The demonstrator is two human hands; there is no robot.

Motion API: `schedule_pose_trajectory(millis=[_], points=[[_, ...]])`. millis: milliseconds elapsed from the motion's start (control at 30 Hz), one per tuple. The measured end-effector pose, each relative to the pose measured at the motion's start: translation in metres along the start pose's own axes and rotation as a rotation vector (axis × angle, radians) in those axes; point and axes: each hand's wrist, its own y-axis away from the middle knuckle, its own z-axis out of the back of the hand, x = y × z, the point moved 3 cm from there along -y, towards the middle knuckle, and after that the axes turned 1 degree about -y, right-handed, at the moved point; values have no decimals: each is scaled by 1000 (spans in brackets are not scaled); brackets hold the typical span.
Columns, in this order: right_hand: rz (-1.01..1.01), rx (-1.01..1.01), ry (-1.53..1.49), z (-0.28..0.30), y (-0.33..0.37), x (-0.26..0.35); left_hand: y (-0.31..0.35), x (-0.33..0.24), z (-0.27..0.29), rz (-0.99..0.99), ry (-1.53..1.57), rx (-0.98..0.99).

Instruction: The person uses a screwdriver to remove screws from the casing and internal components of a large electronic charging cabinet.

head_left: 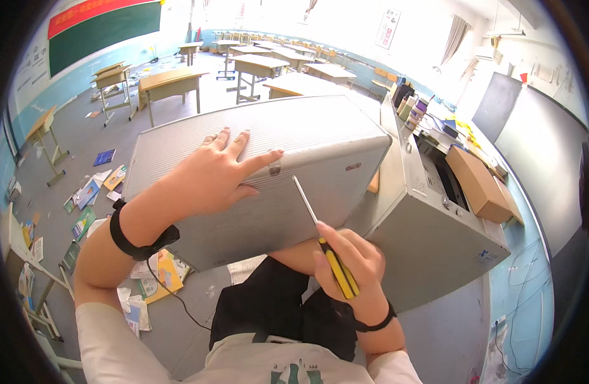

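Across the middle of the head view lies a big silver ribbed metal box (320,125), its near side facing my lap. My left hand (218,166) rests on the box's near top edge with fingers spread, the index finger next to a small metal latch (274,168). In my right hand (355,259) is a screwdriver (338,269) with a yellow and black handle. Its shaft points up and left, the tip close to the box's front face, just right of the latch. Whether the tip touches the box I cannot tell.
To the right stands a grey metal cabinet (429,246), with a cardboard box (477,185) and several bottles (416,114) beyond it. Books and papers (86,192) litter the floor at left. Desks (173,83) stand farther back. A cable (173,294) hangs below my left wrist.
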Motion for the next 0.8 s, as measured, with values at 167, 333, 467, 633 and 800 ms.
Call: schedule_pose_trajectory(millis=[167, 333, 467, 633, 800], points=[[-43, -116, -180, -19, 19, -7, 1, -1, -3, 26, 36, -73], [-44, -113, -109, -28, 26, 0, 7, 2, -9, 39, 19, -83], [-132, -175, -154, -40, 39, 7, 12, 5, -13, 85, 16, -99], [-217, -289, -219, -47, 49, 20, 21, -16, -10, 158, 42, -158], [-221, -260, -181, -41, 52, 36, 34, -36, -5, 237, 54, -196]])
